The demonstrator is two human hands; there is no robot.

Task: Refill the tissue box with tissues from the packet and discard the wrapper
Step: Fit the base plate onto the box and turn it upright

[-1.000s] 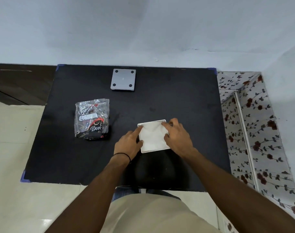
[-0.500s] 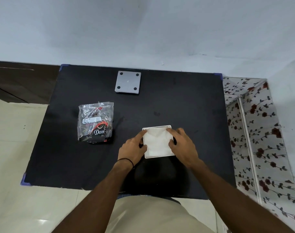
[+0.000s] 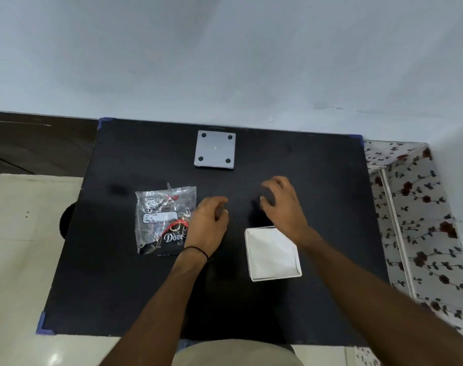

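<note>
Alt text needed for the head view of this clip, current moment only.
Two bare hands, left hand and right hand, hover over a black table, clear of the open white tissue box holding white tissues. A clear wrapper printed "Dove" lies to the left, and a grey square lid rests near the far edge.

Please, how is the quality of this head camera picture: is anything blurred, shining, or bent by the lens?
Head view: the left hand and right hand look smeared by motion; the crinkled clear plastic packet throws small white glints; the black square table appears bowed and skewed by the wide lens; the white square tissue box and grey square plate with four dark dots stay sharp.
</note>
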